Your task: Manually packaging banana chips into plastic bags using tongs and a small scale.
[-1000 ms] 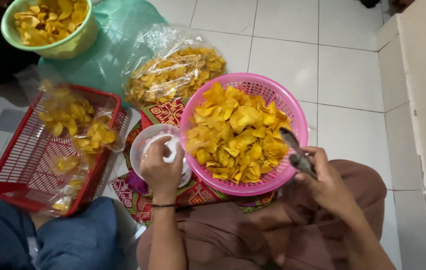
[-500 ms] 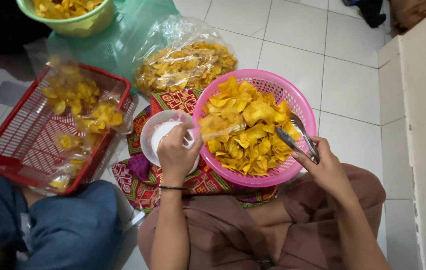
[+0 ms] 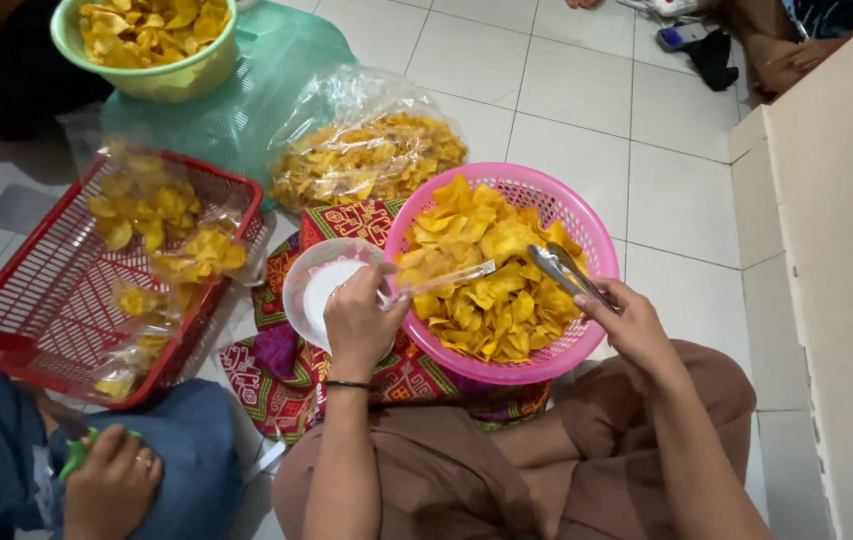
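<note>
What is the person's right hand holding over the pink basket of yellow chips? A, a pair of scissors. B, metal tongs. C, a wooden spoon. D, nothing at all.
B: the right hand grips slim metal tongs whose tips reach over the yellow chips in the pink basket.
</note>
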